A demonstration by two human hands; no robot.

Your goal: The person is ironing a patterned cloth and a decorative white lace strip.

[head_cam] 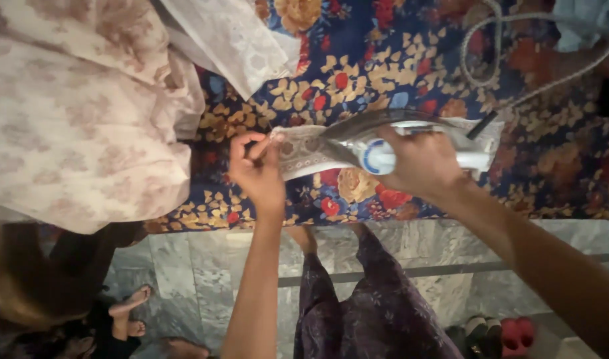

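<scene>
Your left hand (256,169) is pinched shut, thumb and fingertips gripping the near end of a narrow strip of cream lace-edged cloth (304,151), while your right hand (421,163) is wrapped closed around the handle of a white and grey electric iron (397,143). The strip runs from your left fingers toward three o'clock and disappears under the nose of the iron, so it lies stretched between your two hands, touching both the pinching fingers and the iron's plate. Both rest on a dark blue cloth printed with gold and red flowers (384,73), which covers the work surface. From the rear of the iron a grey braided cord (490,73) loops away toward one o'clock. At nine to eleven o'clock from your left hand lies a heap of pale pink floral-printed fabric (78,113), with a white embroidered piece (231,36) overlapping it at twelve o'clock. Below the surface edge, toward six o'clock, you see a grey marble floor (198,279), your dark purple patterned garment (377,306), and another person's bare feet (128,316) at seven o'clock.
</scene>
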